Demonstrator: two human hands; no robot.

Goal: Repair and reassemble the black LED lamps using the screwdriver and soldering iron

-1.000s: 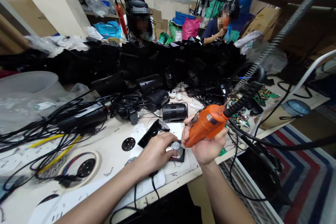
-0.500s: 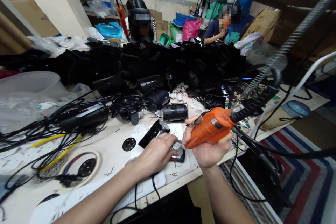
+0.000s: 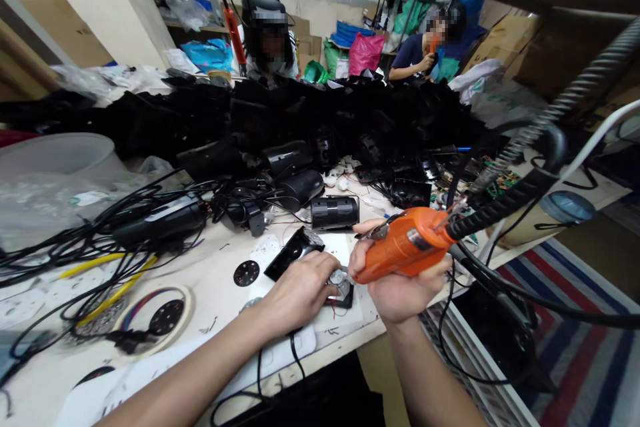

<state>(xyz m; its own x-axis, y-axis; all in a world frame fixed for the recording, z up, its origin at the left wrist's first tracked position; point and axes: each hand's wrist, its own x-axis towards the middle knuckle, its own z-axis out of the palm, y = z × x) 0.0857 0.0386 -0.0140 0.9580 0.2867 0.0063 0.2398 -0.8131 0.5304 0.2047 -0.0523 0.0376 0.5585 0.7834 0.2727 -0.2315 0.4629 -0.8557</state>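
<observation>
Gripping an orange driver in right hand, left hand holding black casing, littered white table, dark heap far

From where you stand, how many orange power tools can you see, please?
3: one orange plastic power tool in the grip of the right hand, a second hanging back left, a third in a co-worker's hand back right. Others may be hidden.
</observation>
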